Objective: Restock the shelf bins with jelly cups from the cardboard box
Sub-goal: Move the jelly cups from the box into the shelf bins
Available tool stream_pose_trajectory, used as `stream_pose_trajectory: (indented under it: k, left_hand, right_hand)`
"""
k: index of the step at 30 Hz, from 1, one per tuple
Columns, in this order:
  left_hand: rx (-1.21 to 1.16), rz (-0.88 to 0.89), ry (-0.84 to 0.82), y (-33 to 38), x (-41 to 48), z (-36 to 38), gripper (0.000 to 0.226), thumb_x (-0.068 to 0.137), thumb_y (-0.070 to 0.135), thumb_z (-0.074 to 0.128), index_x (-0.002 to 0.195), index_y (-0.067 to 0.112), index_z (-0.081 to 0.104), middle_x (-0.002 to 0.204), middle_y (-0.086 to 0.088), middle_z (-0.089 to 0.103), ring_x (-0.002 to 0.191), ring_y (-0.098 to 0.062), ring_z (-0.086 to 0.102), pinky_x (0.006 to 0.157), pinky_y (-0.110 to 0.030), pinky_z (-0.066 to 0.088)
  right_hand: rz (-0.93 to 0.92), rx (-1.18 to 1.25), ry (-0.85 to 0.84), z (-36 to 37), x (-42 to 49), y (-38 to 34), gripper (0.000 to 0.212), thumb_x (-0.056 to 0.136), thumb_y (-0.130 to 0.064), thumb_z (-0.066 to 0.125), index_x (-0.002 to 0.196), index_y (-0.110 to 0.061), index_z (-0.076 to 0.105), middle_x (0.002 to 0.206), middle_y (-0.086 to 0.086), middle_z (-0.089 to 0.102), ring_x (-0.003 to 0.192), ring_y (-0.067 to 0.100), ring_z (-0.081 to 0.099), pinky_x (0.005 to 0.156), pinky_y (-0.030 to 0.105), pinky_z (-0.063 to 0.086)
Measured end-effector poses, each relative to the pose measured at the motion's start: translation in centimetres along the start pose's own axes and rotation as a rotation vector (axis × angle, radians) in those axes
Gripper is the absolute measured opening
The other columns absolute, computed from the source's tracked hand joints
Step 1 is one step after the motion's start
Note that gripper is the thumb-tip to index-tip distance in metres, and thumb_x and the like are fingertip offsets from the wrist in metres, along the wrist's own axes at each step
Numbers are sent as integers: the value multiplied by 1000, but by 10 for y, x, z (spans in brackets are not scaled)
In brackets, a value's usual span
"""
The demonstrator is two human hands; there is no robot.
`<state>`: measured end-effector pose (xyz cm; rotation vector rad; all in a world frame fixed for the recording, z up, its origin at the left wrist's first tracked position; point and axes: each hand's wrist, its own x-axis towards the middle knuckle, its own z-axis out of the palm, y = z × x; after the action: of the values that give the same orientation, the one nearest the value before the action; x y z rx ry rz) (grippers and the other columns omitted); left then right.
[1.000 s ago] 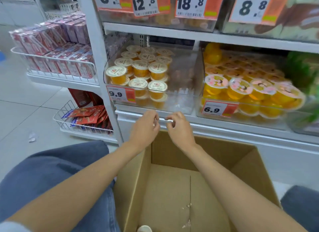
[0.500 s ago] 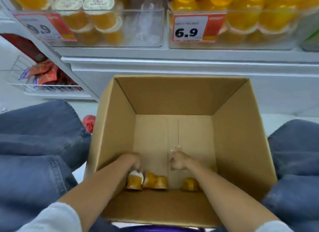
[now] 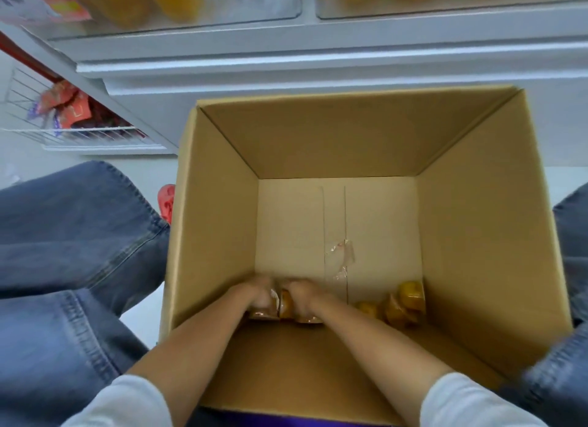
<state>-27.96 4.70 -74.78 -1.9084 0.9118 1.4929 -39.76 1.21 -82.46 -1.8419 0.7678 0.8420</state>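
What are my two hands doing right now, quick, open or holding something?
Left hand: curled round a jelly cup in the cardboard box.
Right hand: curled round another jelly cup.

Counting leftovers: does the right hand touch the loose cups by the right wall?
Apart: head view shows bare box floor between right hand and loose cups.

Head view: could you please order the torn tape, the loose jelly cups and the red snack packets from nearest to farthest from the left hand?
From the left hand:
1. The torn tape, on the box floor, to its right.
2. The loose jelly cups, in the box's near right corner.
3. The red snack packets, outside the box, in the wire rack far left.
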Motion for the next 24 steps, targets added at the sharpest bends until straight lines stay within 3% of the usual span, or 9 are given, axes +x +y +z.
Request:
stream_pose_trajectory:
  k: [2,5,10,13,15,17,19,22,24]
  left_hand:
    - [-188,-4,-8,0,1,-7,28,84,20,65,109,8,58,101,-10,63,92,-24,61,55,-26,43]
    - [-574,14,42,5,-5,-24,8,93,18,47,95,12,53,86,-8,58,82,-23,59,59,-26,46]
    - [-1127,122,62,25,-38,-76,29,100,34,34,89,19,56,79,-3,59,69,-14,56,58,-22,41]
    - [-1297,323,34,31,-81,-115,48,99,55,30,86,21,60,73,-4,64,64,-15,57,56,-23,39]
    - [-1286,481,57,29,-122,-137,51,93,66,35,97,23,61,77,-3,67,66,-13,61,54,-21,44]
    - [-1233,620,182,21,-159,-157,31,96,47,48,113,23,57,82,-1,69,69,-9,65,52,-19,48]
    - [-1208,715,407,6,-188,-176,32,95,31,56,124,18,53,94,-3,69,79,-12,67,61,-25,52]
    - [-995,753,928,-21,-228,-204,46,89,41,65,123,22,42,104,-6,62,88,-22,65,74,-38,55]
    - [-982,811,1144,-38,-255,-224,39,91,43,60,116,20,41,102,-4,59,78,-22,66,59,-31,54]
  right_hand:
    - [11,86,51,-10,-3,2,71,81,-16,72,143,-25,41,139,6,53,126,25,51,103,28,42]
    - [15,170,247,-45,-16,12,65,84,-26,71,141,-19,42,139,7,51,126,26,49,103,30,41]
    - [-40,375,622,-124,-61,5,41,87,-37,62,124,-22,52,113,5,62,103,25,58,86,33,47]
    - [-155,391,872,-167,-105,-19,32,86,-40,62,114,-27,54,100,-5,59,92,15,55,81,31,47]
    - [-239,329,991,-190,-136,-42,34,86,-45,61,115,-31,51,104,-6,57,92,11,54,83,31,49]
    - [-330,265,1083,-211,-165,-67,37,86,-47,60,118,-32,51,109,-7,57,95,9,56,84,32,51]
    - [-419,213,1171,-232,-189,-98,43,88,-46,61,126,-28,51,116,-7,57,98,9,55,86,30,50]
    - [-546,153,1302,-260,-217,-148,46,90,-37,63,131,-22,49,116,-7,51,96,7,50,84,22,44]
    - [-610,155,1353,-281,-226,-181,45,91,-32,64,132,-20,49,119,-6,51,101,10,51,88,24,43]
